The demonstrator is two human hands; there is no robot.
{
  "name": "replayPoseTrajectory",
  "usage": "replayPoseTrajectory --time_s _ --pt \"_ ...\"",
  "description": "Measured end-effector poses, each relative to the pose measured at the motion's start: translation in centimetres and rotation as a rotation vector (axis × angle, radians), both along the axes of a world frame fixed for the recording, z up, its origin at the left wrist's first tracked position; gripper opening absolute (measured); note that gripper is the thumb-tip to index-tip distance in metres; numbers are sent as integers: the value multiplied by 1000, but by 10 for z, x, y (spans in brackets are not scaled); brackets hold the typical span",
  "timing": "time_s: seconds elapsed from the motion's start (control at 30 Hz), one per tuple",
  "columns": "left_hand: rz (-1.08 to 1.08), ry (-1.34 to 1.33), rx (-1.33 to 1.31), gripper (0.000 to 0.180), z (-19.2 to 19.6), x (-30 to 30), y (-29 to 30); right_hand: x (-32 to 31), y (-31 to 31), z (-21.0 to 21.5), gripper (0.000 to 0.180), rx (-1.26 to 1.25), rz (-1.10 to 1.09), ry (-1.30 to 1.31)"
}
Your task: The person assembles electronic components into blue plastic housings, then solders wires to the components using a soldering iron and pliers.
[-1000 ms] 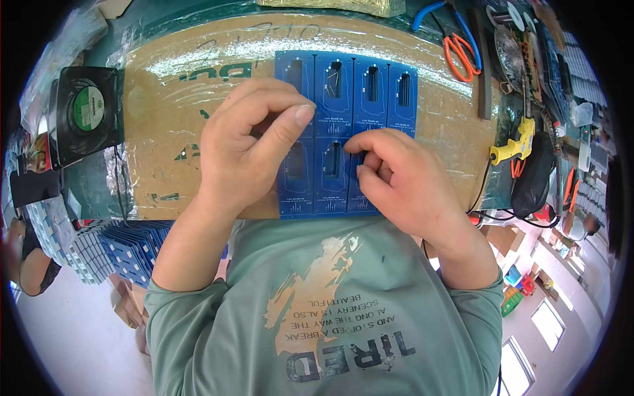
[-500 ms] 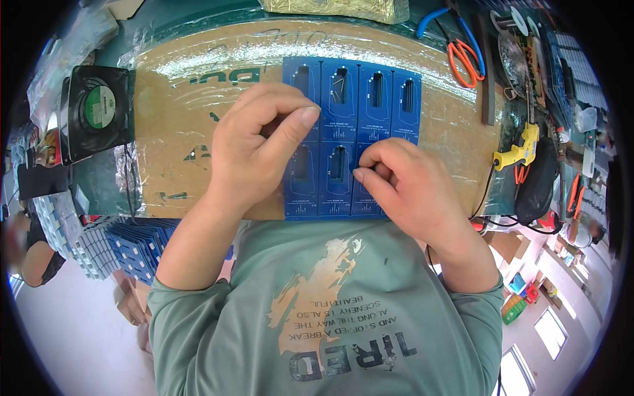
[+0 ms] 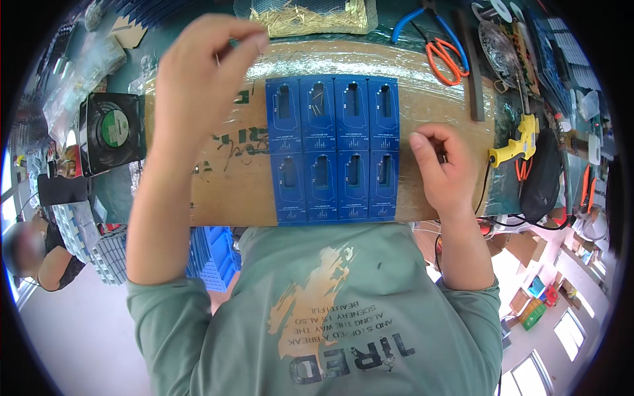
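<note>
Left hand (image 3: 201,72) raised over the far left part of the flat brown cardboard sheet wrapped in clear film (image 3: 224,171). Thumb and forefinger are pinched together at the tip on something very small, a thin dark-green sliver barely showing between them; too small to tell what it is. The other fingers are curled loosely.

Right hand (image 3: 442,168) rests on the near right part of the cardboard, fingers curled inward, thumb against the forefinger. Cannot tell whether anything is held inside.

Between the two hands lies the blue panel of eight small circuit boards, two rows of four, each with a slotted cut-out (image 3: 332,148). It lies flat on the cardboard, its right edge just beside the right thumb, its left edge near the left forearm but apart from it. One board in the far row has thin metal pins lying in its slot.

Beyond the left fingertips: a clear shallow tray of straw-coloured metal pins (image 3: 310,16). Left of the left hand: a black square cooling fan (image 3: 111,132). Right of the right hand: a yellow glue gun (image 3: 518,142). Far beyond it: orange-handled scissors (image 3: 446,56) and blue-handled pliers (image 3: 422,23).
</note>
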State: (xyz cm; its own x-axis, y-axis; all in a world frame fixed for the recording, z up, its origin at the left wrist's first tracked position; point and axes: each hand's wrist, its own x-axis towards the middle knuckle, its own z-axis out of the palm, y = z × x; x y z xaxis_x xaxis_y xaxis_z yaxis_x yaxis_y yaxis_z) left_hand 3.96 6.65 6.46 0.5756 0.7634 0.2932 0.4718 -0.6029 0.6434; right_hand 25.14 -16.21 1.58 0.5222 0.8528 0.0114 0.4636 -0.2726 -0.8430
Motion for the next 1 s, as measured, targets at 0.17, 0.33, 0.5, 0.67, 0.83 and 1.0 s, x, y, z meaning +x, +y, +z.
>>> replayPoseTrajectory --time_s 0.17,0.33,0.5,0.67,0.83,1.0 --pt "-154 388 288 24 -1 43 83 15 -1 -23 15 116 -168 85" --pt "-250 1020 228 22 -6 81 97 15 4 -23 18 136 -153 93" --pt "-316 922 198 17 -7 84 101 17 8 -23 21 146 -167 97" --pt "-290 824 223 17 -9 73 101 16 10 -18 22 175 -102 124" --pt "-241 694 263 18 -16 67 93 18 10 -17 23 166 -69 95" --pt "-192 556 278 20 -12 68 86 20 10 -16 24 159 -52 53"
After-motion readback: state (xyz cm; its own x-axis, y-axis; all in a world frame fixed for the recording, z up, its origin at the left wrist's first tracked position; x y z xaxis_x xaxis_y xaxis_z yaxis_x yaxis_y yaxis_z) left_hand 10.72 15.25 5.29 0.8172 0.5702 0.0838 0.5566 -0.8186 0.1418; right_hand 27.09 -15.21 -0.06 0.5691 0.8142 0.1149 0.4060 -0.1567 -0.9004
